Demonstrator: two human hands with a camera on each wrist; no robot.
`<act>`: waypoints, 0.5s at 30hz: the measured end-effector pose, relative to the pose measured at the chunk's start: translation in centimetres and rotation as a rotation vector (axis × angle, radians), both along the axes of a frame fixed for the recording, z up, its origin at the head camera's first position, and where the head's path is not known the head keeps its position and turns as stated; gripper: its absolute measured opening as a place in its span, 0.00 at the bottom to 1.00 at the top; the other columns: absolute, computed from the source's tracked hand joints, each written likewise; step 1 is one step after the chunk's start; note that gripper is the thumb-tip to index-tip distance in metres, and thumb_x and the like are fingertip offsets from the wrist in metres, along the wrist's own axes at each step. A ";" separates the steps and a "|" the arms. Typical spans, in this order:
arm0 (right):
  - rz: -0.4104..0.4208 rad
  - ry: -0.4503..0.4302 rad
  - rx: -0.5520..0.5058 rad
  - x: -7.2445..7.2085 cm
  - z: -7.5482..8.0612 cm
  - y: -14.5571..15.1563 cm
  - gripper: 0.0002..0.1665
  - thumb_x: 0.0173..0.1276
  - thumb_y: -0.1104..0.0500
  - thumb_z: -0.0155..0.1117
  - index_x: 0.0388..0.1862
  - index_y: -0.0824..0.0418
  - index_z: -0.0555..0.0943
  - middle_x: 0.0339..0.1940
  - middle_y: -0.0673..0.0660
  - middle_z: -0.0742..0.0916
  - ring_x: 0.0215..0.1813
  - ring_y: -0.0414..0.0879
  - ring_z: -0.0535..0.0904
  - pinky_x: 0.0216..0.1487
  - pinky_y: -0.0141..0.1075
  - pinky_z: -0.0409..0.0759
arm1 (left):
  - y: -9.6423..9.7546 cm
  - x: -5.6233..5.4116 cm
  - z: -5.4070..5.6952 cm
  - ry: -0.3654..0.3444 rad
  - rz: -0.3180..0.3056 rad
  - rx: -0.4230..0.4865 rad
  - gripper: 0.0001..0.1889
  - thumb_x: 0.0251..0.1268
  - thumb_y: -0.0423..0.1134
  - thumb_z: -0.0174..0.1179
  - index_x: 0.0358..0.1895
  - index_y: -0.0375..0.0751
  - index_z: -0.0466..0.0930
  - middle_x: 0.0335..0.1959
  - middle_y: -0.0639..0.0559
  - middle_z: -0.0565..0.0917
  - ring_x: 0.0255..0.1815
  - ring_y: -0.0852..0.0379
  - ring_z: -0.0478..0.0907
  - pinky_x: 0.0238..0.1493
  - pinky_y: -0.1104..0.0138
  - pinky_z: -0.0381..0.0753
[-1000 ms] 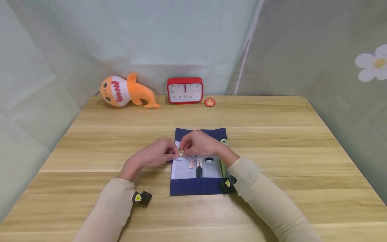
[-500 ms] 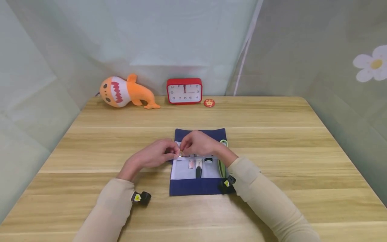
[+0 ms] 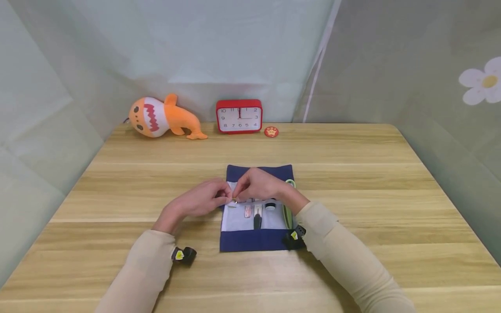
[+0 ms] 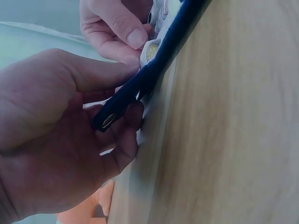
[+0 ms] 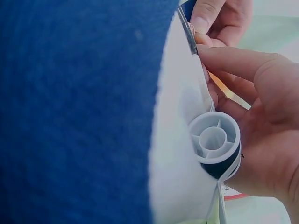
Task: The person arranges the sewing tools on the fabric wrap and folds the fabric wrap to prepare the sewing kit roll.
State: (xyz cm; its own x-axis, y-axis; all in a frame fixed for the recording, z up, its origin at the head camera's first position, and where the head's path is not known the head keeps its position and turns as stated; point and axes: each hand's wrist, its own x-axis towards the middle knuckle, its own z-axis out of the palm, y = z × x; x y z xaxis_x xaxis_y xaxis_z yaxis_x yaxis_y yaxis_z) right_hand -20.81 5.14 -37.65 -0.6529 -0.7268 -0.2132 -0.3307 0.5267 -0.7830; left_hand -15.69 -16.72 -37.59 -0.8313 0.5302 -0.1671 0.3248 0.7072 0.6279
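A navy sewing kit (image 3: pixel 254 240) with a white lining lies unfolded on the table. My left hand (image 3: pixel 201 198) pinches its left edge; in the left wrist view a navy tab (image 4: pixel 108 122) with a buttonhole lies between thumb and fingers. My right hand (image 3: pixel 260 184) reaches over the kit, its thumb and fingertips at a small gold, dotted thimble (image 4: pixel 152 50), partly hidden by the white pocket. A thread spool (image 5: pixel 216 140) with a white end sits in the pocket band under the right hand. Green-handled scissors (image 3: pixel 287 217), a dark-handled tool (image 3: pixel 257 219) and a pinkish piece (image 3: pixel 248 211) are pocketed alongside.
The kit lies mid-table on a wooden table (image 3: pixel 352 174). Along the back stand an orange plush shark (image 3: pixel 166 117), a red clock (image 3: pixel 239 116) and a round red badge (image 3: pixel 271 131). Curtains hang behind and at both sides.
The gold thimble, more visible between the hands a second ago, shows less and sits lower in the pocket. The left fingers have edged slightly right; the right hand stays nearly still.
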 end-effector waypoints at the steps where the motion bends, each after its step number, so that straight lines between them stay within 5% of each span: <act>1: -0.002 -0.004 0.001 0.0 0.1 0.0 0.06 0.69 0.65 0.72 0.41 0.57 0.93 0.35 0.49 0.92 0.36 0.40 0.80 0.40 0.31 0.76 | 0.0 0.0 0.0 -0.006 0.003 0.004 0.03 0.77 0.33 0.59 0.42 0.44 0.81 0.36 0.52 0.79 0.42 0.54 0.74 0.48 0.60 0.72; 3: 0.000 -0.011 0.002 0.1 0.2 0.0 0.06 0.68 0.65 0.73 0.41 0.58 0.93 0.35 0.49 0.92 0.36 0.40 0.80 0.41 0.30 0.77 | 0.0 0.0 0.1 -0.022 0.016 0.008 0.01 0.75 0.35 0.63 0.42 0.45 0.81 0.37 0.52 0.79 0.43 0.54 0.74 0.47 0.61 0.72; 8: 0.013 -0.037 -0.008 0.1 0.1 0.0 0.06 0.66 0.65 0.75 0.41 0.58 0.92 0.35 0.50 0.92 0.37 0.40 0.82 0.43 0.30 0.79 | 0.2 0.0 0.3 -0.035 0.041 -0.014 0.12 0.62 0.38 0.76 0.42 0.45 0.81 0.38 0.51 0.79 0.43 0.52 0.74 0.46 0.61 0.72; 15: 0.009 -0.031 -0.004 0.1 0.1 0.0 0.07 0.65 0.66 0.75 0.42 0.58 0.93 0.36 0.50 0.93 0.38 0.39 0.83 0.44 0.30 0.80 | 0.5 0.0 0.2 -0.005 0.056 -0.055 0.12 0.62 0.37 0.75 0.41 0.46 0.80 0.36 0.51 0.78 0.41 0.53 0.73 0.44 0.61 0.72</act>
State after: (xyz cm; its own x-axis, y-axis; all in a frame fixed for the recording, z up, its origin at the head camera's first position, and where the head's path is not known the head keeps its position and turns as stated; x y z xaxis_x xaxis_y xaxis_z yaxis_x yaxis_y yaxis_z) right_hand -20.74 5.13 -37.59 -0.6392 -0.7338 -0.2301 -0.3112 0.5204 -0.7952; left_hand -15.67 -16.20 -37.38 -0.8584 0.4728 -0.1992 0.2806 0.7576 0.5893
